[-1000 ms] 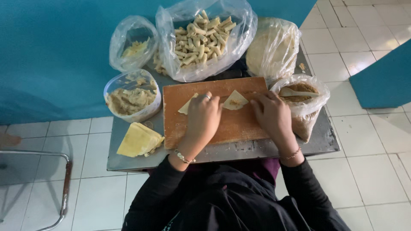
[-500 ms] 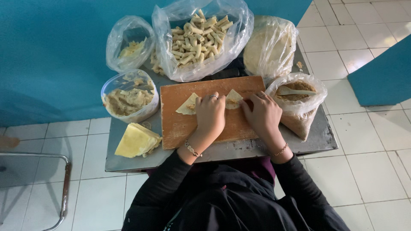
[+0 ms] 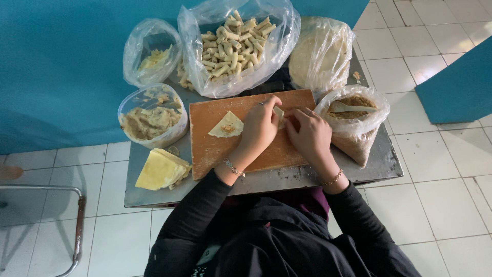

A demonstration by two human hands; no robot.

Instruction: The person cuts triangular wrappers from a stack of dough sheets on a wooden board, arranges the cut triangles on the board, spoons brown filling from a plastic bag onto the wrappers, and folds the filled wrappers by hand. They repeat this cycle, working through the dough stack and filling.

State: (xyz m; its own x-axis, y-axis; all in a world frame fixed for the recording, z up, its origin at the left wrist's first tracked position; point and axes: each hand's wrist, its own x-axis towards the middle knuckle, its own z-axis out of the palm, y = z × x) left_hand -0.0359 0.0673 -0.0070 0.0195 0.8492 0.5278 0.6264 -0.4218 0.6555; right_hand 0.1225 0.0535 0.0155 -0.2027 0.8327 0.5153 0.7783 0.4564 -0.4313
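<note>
Two hands meet over a pale wrapper (image 3: 279, 114) on the wooden board (image 3: 205, 143), seen from the head camera. The left hand (image 3: 260, 128) and right hand (image 3: 309, 134) both pinch it from opposite sides, fingertips closed on its edges. Its long axis runs roughly between them. Another filled triangular wrapper (image 3: 227, 125) lies just left, nearer the left hand, untouched on the metal surface (image 3: 374, 164).

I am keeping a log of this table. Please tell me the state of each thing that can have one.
Left hand: on the small wrapper, folding it.
Right hand: pinching the same wrapper.
Small wrapper: mostly hidden under the fingers.
Triangle wrapper: flat, unrolled, dab of filling on it.
Big bag of rolls: open.
Bag with spoon: open.
Tub of paste: uncovered.
</note>
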